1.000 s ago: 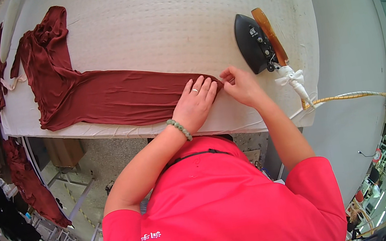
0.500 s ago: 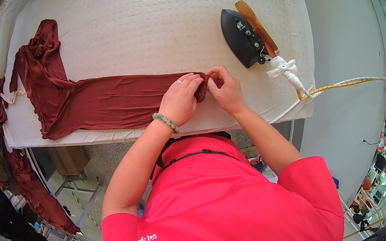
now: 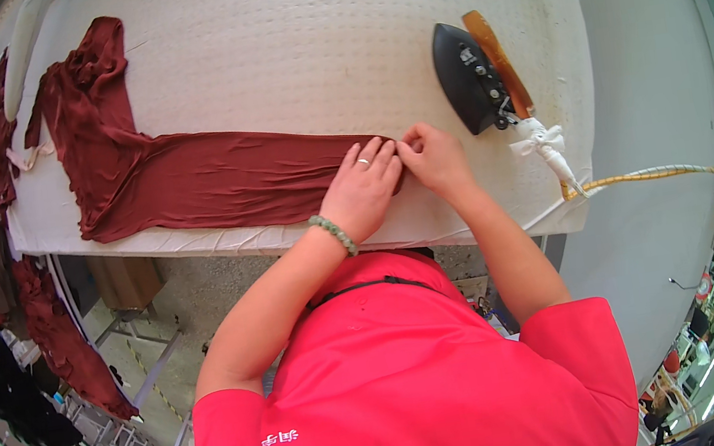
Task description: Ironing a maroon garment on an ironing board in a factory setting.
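Note:
A dark red silky garment (image 3: 221,179) lies across the padded white ironing table (image 3: 259,62), with one long narrow part, a sleeve or leg, stretched toward me. On the end of that part rests my left hand (image 3: 363,190), fingers flat and a little apart, with a ring and a green bead bracelet. My right hand (image 3: 435,156) pinches the garment's end edge between thumb and fingers, right beside the left fingertips. Beyond my right hand stands a black iron (image 3: 466,77) with a wooden handle, apart from the cloth.
White cloth (image 3: 541,143) is tied around the iron's cord (image 3: 645,174), which runs off to the right over the table edge. More dark red cloth (image 3: 70,340) and black clothes (image 3: 13,394) hang at the left. A grey wall panel (image 3: 639,70) borders the right side.
My left hand has flattened out over the cloth's end, which looks smoother and less bunched. The right hand keeps its pinch at the edge. The whole view has shifted slightly.

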Demonstrator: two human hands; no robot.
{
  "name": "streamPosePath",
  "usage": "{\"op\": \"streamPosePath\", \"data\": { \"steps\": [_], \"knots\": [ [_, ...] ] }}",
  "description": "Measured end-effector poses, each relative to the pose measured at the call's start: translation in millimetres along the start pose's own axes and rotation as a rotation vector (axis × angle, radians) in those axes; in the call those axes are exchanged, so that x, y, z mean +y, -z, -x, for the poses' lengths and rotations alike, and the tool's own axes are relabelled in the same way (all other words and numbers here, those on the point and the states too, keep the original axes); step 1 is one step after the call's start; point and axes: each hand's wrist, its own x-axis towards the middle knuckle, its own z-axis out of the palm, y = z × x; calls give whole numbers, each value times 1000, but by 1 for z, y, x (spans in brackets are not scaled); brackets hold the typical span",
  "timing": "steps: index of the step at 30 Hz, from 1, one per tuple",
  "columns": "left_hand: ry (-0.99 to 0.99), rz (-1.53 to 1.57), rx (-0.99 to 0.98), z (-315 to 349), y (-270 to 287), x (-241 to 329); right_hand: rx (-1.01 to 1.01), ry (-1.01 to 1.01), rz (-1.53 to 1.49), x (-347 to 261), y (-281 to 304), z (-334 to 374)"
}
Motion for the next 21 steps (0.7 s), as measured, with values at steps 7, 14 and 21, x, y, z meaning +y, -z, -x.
{"op": "streamPosePath", "data": {
  "steps": [7, 14, 21],
  "knots": [
    [-7, -106, -97, 0, -4, 5, 27, 188, 302, -32, 29, -4],
    [24, -191, -105, 3, -9, 11, 562, 323, 557, -58, 104, -51],
    [-24, -278, -106, 4, -15, 8, 224, 121, 617, -82, 69, -84]
  ]
}}
